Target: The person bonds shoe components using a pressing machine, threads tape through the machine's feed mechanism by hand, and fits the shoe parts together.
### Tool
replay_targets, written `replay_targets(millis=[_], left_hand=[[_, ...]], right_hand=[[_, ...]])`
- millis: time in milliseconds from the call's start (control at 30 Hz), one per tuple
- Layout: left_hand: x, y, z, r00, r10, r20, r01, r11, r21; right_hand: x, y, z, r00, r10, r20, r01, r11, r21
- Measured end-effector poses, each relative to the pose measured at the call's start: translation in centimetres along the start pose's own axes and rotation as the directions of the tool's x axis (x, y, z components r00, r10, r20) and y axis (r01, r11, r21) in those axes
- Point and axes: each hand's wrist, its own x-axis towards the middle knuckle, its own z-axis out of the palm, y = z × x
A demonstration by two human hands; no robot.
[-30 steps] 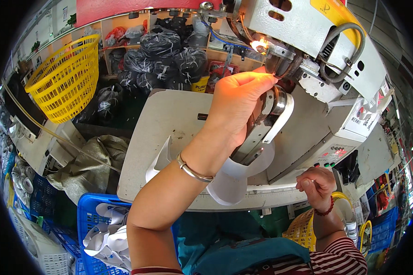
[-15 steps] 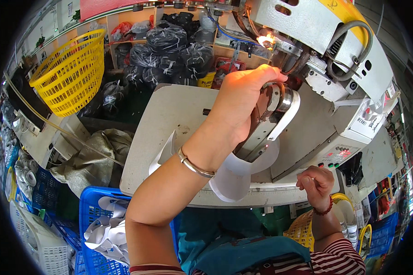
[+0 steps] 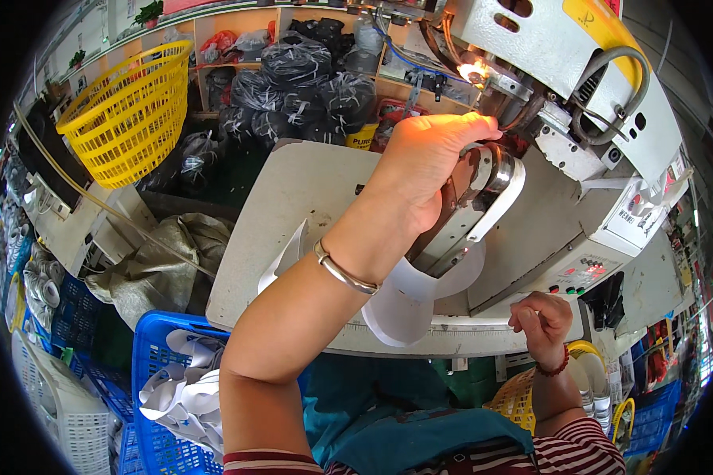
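on my feed the left hand [image 3: 428, 166] reaches up to the machine, its fingers [image 3: 487, 127] drawn together at the top end of the slanted machine arm [image 3: 461, 210]; i cannot tell whether they grasp anything, since the back of the hand hides the palm side. just above those fingertips i have the pressing head [image 3: 558, 95], with a glowing lamp [image 3: 474, 73] that tints the knuckles orange. the white piece [image 3: 400, 313] is below the left fingers, curving round the foot of the arm and drooping over the front edge of the worktable [image 3: 249, 229]. another bit of white sheet [image 3: 291, 253] shows beyond the left forearm; i can't make out whether the two join. the right hand [image 3: 545, 321] is well apart, lower and to the right of the left fingers, its own fingers loosely clenched in toward the palm. just above and right of those i see a control panel [image 3: 586, 273] with a red-lit display. down and left of the left fingers, white scraps [image 3: 190, 396] fill a blue basket [image 3: 150, 340].
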Motion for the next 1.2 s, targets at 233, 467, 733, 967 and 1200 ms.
replay_targets(millis=[233,467,733,967,1200], left_hand=[[-0.4,1.0,0.1,0.997,0.067,-0.027,-0.059,0.968,0.246],[0.4,0.5,-0.2,0.972,0.233,-0.011,-0.208,0.889,0.407],[0.9,-0.2,-0.1,0.858,0.512,0.034,-0.394,0.615,0.683],[0.6,-0.9,-0.4,0.896,0.442,0.046,-0.405,0.77,0.492],[0.0,-0.5,-0.2,0.937,0.348,0.004,-0.3,0.803,0.515]], right_hand=[[0.0,0.0,0.1,1.0,0.011,0.011,-0.011,1.0,0.018],[-0.1,0.2,0.2,1.0,0.009,0.012,-0.009,1.0,0.014],[-0.4,0.5,0.5,0.999,0.051,-0.004,-0.051,0.998,0.04],[-0.8,0.7,0.2,0.997,0.07,-0.018,-0.069,0.997,0.046],[-0.9,0.7,0.4,0.996,0.091,-0.014,-0.09,0.994,0.057]])
